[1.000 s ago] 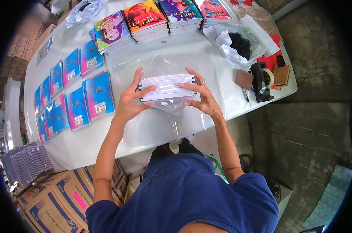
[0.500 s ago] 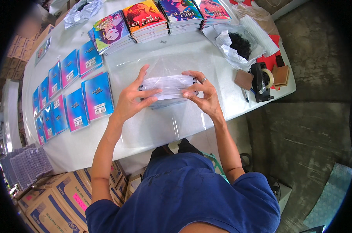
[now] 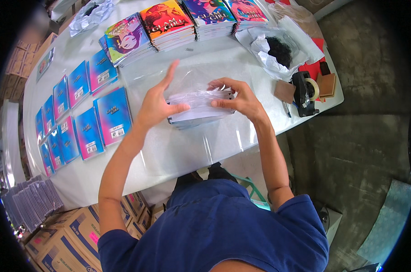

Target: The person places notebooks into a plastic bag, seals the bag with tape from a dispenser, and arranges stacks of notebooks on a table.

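Observation:
A stack of notebooks [image 3: 200, 109], its white page edges turned toward me, stands on the table between my hands with clear plastic film [image 3: 194, 79] behind and around it. My left hand [image 3: 154, 105] is at the left end, thumb laid on the page edges and index finger stretched up and away. At the right end, my right hand [image 3: 242, 100] grips the stack, thumb in front and fingers bent over the far side. Part of the stack's back is hidden by fingers and film.
Blue-pink spiral notebooks [image 3: 112, 115] lie in rows at left. Stacked colourful notebooks [image 3: 167, 20] line the far side. At right are a black tape dispenser [image 3: 305, 93], a brown block [image 3: 285, 92], a pen [image 3: 286, 109] and black coils [image 3: 278, 52] in paper. Cartons [image 3: 69, 245] stand below left.
Both hands have shifted on the stack. My left fingers have come off its front face, and the index finger now points up. More of the stack's front shows.

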Available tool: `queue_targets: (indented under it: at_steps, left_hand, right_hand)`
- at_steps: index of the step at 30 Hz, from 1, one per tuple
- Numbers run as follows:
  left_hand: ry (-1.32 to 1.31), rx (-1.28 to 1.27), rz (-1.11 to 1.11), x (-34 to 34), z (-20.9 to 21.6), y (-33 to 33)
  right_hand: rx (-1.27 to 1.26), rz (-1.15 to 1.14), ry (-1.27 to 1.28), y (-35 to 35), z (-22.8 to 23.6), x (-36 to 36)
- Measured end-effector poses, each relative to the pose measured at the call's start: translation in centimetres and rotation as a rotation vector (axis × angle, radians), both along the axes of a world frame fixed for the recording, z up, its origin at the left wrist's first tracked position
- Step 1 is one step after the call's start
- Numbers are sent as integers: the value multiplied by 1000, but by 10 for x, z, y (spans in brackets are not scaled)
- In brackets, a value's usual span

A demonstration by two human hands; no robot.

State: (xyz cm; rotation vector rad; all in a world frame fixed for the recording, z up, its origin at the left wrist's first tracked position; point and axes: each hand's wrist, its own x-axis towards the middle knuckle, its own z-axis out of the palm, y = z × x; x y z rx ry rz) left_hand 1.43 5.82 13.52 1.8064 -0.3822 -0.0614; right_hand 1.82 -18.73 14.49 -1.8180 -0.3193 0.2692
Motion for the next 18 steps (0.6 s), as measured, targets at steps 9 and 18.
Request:
queue_targets:
  at_steps: [9, 18]
  left_hand:
    - [468, -62, -528, 31, -8, 16]
    - [-370, 761, -495, 3, 27, 12]
  right_hand:
    - [93, -18, 180, 5, 1, 0]
    - [-237, 59, -315, 11, 4, -10]
